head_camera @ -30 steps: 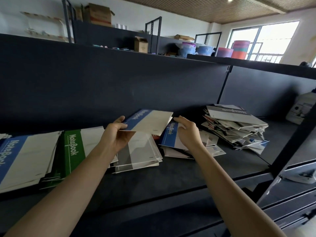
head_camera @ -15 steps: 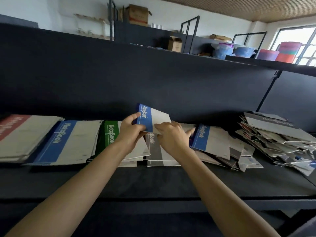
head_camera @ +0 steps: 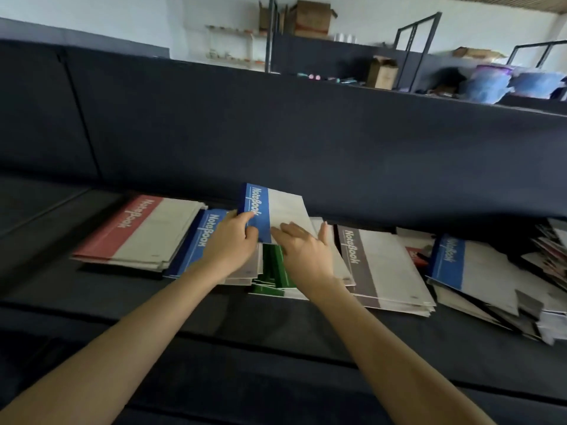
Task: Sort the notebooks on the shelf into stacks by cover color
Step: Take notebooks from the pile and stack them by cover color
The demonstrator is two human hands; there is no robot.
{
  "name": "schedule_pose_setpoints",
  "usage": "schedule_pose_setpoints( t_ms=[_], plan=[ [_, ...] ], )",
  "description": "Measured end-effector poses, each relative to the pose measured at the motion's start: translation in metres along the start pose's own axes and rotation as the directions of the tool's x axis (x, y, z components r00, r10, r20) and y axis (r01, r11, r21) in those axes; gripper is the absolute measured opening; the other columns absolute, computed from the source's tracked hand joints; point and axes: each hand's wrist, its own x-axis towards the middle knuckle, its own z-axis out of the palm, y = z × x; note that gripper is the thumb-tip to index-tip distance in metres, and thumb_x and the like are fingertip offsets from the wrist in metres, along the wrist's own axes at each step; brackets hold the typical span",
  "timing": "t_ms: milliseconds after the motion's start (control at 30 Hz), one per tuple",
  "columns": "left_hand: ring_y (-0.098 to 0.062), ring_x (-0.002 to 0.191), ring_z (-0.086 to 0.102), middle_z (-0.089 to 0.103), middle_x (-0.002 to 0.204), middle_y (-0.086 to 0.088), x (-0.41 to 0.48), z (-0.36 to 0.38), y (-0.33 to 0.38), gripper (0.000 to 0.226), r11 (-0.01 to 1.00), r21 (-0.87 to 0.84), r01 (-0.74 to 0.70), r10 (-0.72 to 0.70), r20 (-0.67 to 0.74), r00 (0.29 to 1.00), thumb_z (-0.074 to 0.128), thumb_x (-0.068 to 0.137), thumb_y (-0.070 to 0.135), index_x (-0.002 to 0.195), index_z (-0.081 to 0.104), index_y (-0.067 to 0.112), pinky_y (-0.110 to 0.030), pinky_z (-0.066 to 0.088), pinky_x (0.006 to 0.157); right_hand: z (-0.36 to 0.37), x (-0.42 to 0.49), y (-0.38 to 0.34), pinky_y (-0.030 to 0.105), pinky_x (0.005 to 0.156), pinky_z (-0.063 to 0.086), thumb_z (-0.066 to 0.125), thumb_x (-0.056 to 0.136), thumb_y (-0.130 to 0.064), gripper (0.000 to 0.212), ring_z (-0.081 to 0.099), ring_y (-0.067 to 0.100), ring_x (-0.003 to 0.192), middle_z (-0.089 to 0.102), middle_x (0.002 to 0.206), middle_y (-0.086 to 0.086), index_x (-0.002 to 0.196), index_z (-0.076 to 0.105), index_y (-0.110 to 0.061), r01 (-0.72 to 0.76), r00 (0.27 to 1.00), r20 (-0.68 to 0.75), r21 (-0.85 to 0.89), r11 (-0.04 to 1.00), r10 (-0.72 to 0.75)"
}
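My left hand grips the near edge of a blue notebook and holds it tilted up above the stacks. My right hand has straight fingers lying against that notebook's white part. Stacks lie in a row on the dark shelf: a red stack at the left, a blue stack partly behind my left hand, a green stack under my hands, and a grey stack to the right. Another blue notebook tops an untidy pile further right.
A jumbled heap of notebooks sits at the far right edge. The shelf's dark back panel rises right behind the stacks. Cardboard boxes and blue tubs stand on shelving beyond.
The view has swung left, bringing the red stack fully into sight. Both hands have carried the blue notebook leftward toward the blue stack. My right hand's fingers have straightened.
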Motion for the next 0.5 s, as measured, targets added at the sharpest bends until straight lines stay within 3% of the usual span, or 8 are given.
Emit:
schedule_pose_setpoints(
  t_ms=[200,333,500],
  plan=[
    [-0.025,0.125,0.047,0.046,0.139,-0.013,-0.007,-0.03,-0.048,0.039,0.992,0.126,-0.022,0.018,0.031,0.999,0.039,0.1,0.017,0.138,0.044,0.009,-0.031,0.04,0.098,0.02,0.018,-0.045,0.058,0.112,0.005,0.042,0.094,-0.002,0.05,0.038,0.018,0.131,0.046,0.138,-0.001,0.14,0.038,-0.022,0.062,0.997,0.042,-0.003,0.998,-0.061],
    [-0.026,0.126,0.046,0.046,0.137,-0.013,-0.014,-0.042,-0.072,0.039,0.984,0.174,-0.035,0.018,0.101,0.995,0.041,0.099,0.018,0.137,0.045,0.009,-0.033,0.042,0.099,0.039,0.022,-0.066,0.062,0.11,0.009,0.043,0.093,-0.002,0.041,0.049,0.019,0.117,0.055,0.116,-0.003,0.128,0.049,-0.022,0.052,0.996,0.078,0.01,0.999,-0.053],
    [-0.026,0.128,0.042,0.046,0.136,-0.014,-0.02,-0.046,-0.091,0.041,0.965,0.237,-0.112,0.069,0.182,0.981,0.042,0.099,0.019,0.139,0.044,0.011,-0.034,0.04,0.1,0.044,0.025,-0.078,0.048,0.107,0.027,0.041,0.099,-0.021,0.03,0.053,0.026,0.114,0.054,0.122,-0.001,0.127,0.05,-0.022,0.032,0.981,0.191,0.05,0.998,-0.041]
  ],
)
